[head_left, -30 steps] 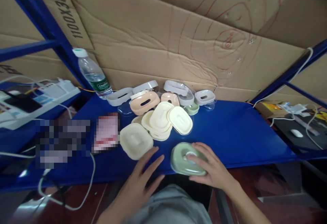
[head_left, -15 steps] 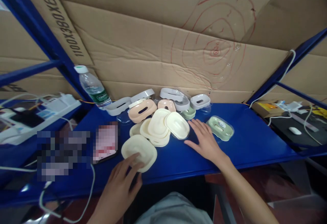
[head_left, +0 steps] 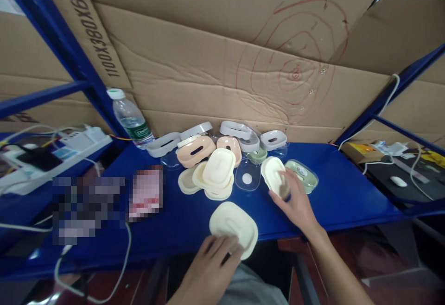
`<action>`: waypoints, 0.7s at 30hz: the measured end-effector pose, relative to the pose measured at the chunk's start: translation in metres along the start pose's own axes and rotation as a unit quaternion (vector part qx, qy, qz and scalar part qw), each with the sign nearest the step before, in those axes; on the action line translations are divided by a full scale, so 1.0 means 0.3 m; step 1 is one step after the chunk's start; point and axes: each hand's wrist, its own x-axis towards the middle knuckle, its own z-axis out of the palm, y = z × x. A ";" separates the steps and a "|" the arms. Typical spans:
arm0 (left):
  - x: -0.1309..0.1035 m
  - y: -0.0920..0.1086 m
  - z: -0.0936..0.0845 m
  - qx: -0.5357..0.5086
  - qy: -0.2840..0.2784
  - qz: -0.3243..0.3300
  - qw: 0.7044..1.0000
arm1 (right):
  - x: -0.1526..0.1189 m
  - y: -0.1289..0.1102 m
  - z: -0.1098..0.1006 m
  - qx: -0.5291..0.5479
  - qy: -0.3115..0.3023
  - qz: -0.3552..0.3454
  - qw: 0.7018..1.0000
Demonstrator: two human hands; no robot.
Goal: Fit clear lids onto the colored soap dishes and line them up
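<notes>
My left hand (head_left: 216,261) grips the lower edge of a pale cream oval dish (head_left: 234,226) at the front edge of the blue table. Farther right, my right hand (head_left: 295,198) has its thumb and fingers around a smaller cream piece (head_left: 273,174), beside a green soap dish (head_left: 303,175). Several cream pieces (head_left: 218,168) lie overlapped in the middle. Between them and my right hand lies a clear tray (head_left: 247,175) with a white round sticker.
Peach (head_left: 196,151) and grey (head_left: 164,144) dishes line the back by the cardboard wall (head_left: 187,73). A water bottle (head_left: 134,122) stands back left. A phone (head_left: 146,193), cables and a power strip (head_left: 79,145) are at left; a mouse (head_left: 398,181) is at right.
The oval dish has moved right and nearer with my left hand. My right hand has taken a cream piece off the pile and carried it right, uncovering the clear tray.
</notes>
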 end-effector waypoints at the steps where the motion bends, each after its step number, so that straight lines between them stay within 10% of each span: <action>1: 0.020 0.008 0.016 -0.002 0.010 -0.006 1.000 | -0.054 0.021 -0.019 -0.021 -0.003 0.017 1.000; 6: 0.097 0.042 0.059 -0.009 0.066 -0.030 0.997 | -0.229 0.106 -0.048 -0.082 -0.023 0.028 0.996; 11: 0.084 0.008 0.029 0.007 0.087 -0.068 0.994 | -0.185 0.090 -0.032 -0.121 0.005 0.000 0.993; 17: -0.025 -0.094 0.004 0.061 0.073 -0.099 0.990 | -0.171 -0.148 0.024 0.127 0.001 0.007 0.992; 21: -0.040 -0.104 0.022 0.064 0.090 -0.112 0.988 | -0.233 -0.315 0.012 0.378 -0.184 0.010 0.907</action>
